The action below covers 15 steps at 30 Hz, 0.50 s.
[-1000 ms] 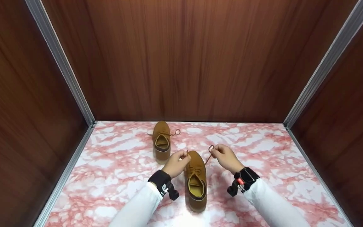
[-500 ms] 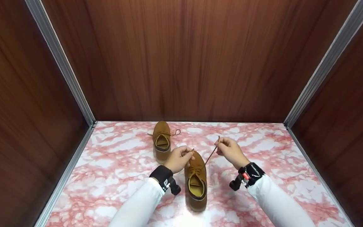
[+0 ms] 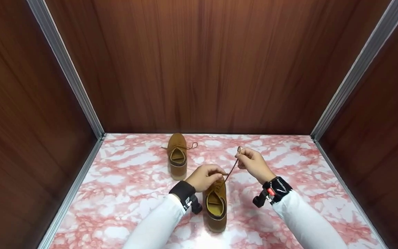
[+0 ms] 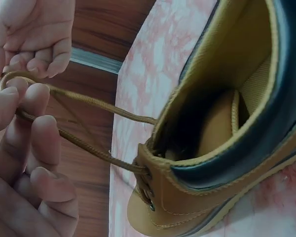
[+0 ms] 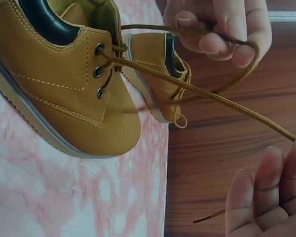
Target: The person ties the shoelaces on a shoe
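A tan lace-up shoe [image 3: 215, 221] with a dark padded collar stands on the pink-and-white surface, toe pointing away. Over its toe, my left hand [image 3: 206, 178] pinches one brown shoelace [image 5: 251, 69] between thumb and fingers, and the lace bends back past the fingertips. To the right and higher, my right hand [image 3: 254, 164] pinches the other shoelace [image 5: 212, 101], drawn taut from the eyelets. That lace's loose tip [image 5: 204, 218] hangs below the right fingers [image 5: 269, 180]. In the left wrist view, both laces run from the shoe collar [image 4: 281, 98] to the two hands, close together.
A second tan shoe [image 3: 177, 152] stands farther back on the left, its lace looped out to the right. Wood-grain panels [image 3: 199, 69] rise at the back and both sides, with metal strips [image 3: 69, 65] along the corners.
My left hand has moved right across the shoe's toe, bringing its lace up to the other one. My right hand has risen slightly to the right, pulling its lace taut.
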### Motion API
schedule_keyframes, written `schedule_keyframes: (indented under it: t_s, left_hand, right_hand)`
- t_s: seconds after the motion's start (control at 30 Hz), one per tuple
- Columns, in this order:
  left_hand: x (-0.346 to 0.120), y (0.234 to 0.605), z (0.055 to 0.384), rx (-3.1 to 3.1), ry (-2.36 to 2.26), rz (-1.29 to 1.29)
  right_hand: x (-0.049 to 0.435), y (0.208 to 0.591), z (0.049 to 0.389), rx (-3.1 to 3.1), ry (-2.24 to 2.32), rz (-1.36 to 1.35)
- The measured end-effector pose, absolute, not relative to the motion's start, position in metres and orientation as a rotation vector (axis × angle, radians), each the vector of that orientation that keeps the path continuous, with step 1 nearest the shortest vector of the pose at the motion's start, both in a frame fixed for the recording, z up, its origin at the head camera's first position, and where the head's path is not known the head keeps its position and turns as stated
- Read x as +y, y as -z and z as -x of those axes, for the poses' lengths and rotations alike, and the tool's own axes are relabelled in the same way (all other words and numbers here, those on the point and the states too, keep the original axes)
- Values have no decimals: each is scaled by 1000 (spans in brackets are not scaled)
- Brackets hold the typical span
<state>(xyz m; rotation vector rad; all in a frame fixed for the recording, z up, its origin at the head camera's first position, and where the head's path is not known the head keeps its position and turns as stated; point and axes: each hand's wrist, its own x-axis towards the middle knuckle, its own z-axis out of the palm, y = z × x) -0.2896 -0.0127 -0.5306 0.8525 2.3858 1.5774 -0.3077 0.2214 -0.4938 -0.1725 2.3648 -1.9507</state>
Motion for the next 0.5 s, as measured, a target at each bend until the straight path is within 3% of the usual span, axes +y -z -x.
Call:
schedule_keyframes:
  t_s: [0.5]
  left_hand:
    - [-14,541,291,2551,-1535,-666]
  right_hand:
    - [221,495,308,2358,1931,186]
